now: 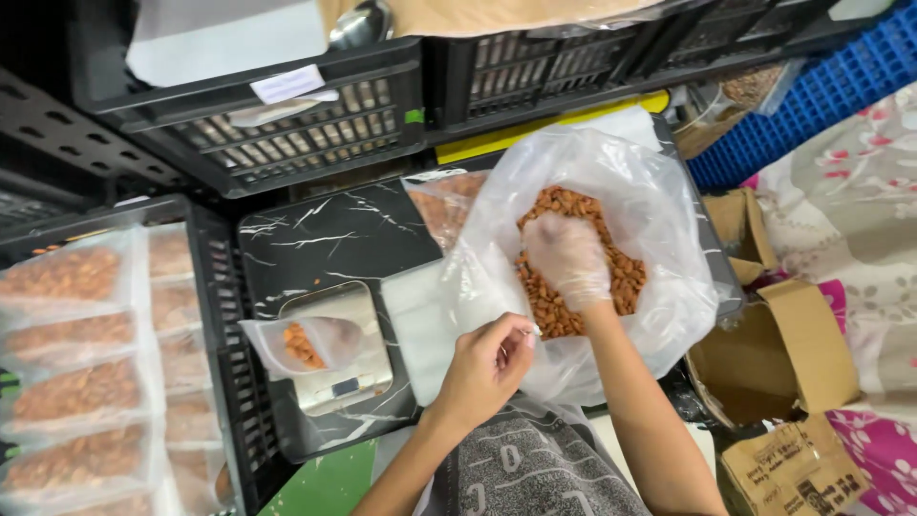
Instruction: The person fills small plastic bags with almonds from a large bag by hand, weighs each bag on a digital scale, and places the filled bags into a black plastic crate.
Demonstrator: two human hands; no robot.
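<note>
A: Almonds (626, 277) sit in the big clear bag (659, 201) on the worktop (315, 239). The right hand (565, 260) digs in, fingers closed on some

B: The left hand (487, 368) pinches the bag's edge. Scoop slowly so none spill

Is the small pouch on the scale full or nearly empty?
Nearly empty: the small pouch on the scale holds only a few almonds, most of it clear.

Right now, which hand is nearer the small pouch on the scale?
Left. The left hand pinches the big bag's rim, right of the small pouch; the gloved right hand is farther, inside among almonds.
</note>
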